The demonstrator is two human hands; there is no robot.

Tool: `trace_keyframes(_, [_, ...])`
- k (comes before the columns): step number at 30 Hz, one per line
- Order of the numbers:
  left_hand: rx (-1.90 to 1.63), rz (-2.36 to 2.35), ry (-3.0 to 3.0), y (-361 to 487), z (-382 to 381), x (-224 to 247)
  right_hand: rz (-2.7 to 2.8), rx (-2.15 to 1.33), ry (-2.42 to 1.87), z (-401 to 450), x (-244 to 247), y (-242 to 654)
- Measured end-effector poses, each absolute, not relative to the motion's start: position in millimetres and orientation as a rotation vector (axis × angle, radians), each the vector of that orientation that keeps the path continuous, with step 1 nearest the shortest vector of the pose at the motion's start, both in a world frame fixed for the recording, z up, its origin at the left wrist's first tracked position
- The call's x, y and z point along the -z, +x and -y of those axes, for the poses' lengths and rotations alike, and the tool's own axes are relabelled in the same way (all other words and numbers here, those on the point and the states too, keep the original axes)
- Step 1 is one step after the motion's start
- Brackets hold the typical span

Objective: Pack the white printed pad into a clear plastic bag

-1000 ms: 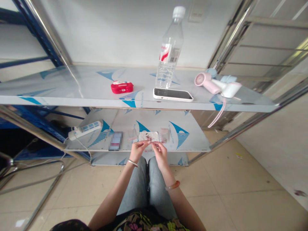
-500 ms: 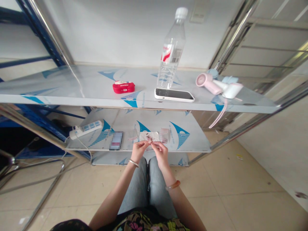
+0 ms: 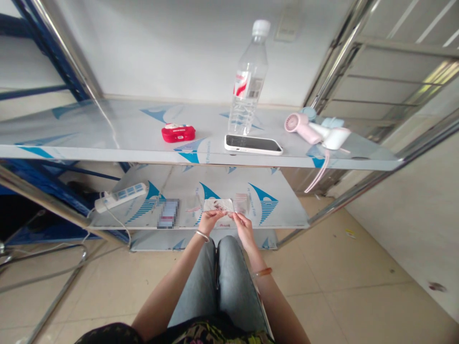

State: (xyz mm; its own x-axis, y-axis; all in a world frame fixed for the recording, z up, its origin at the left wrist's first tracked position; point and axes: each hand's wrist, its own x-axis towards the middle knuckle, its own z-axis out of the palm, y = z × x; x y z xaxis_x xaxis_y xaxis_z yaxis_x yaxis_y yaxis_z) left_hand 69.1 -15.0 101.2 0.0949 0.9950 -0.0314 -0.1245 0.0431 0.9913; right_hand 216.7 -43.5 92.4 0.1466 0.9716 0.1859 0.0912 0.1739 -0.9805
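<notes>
1. As your fingertips part slightly from the meeting point seen half a second ago, your left hand (image 3: pixel 209 221) and right hand (image 3: pixel 244 228) face each other across a small gap at the front of the lower shelf (image 3: pixel 290 212).

2. Both hands now work farther to the right, above the right edge of the white sheet (image 3: pixel 209 202), which lies flat on that shelf; your right hand travels the more of the two.

3. Your grip is narrow on each side, thumb and fingers drawn to a pinch. Whether a fine piece spans the gap between them, you cannot tell from this view.

4. Dark red bits (image 3: pixel 219 206) lie scattered on the sheet beneath your fingers, with more reddish specks (image 3: pixel 224 225) visible between your hands at the shelf's front edge, bared by the widened gap.

5. Flanking the sheet are two clear packets: one on the left (image 3: pixel 193 209), the other on the right (image 3: pixel 241 204), just beside your right fingertips, with pinkish strips showing.

6. What the shift appears to mean: your work remains a close, two-handed one, with the hands easing apart while the supplies stay where they are, within easy reach.
</notes>
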Motion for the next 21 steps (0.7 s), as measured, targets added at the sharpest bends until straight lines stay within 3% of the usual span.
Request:
trace_keyframes(14, [-0.77, -1.085, 1.006, 118, -9, -37, 1.111, -1.241, -1.371, 21, -23, 285])
trace_keyframes(21, [-0.727, -1.13, 0.861, 116, -26, -27, 1.203, -1.156, -1.376, -14, -6, 297])
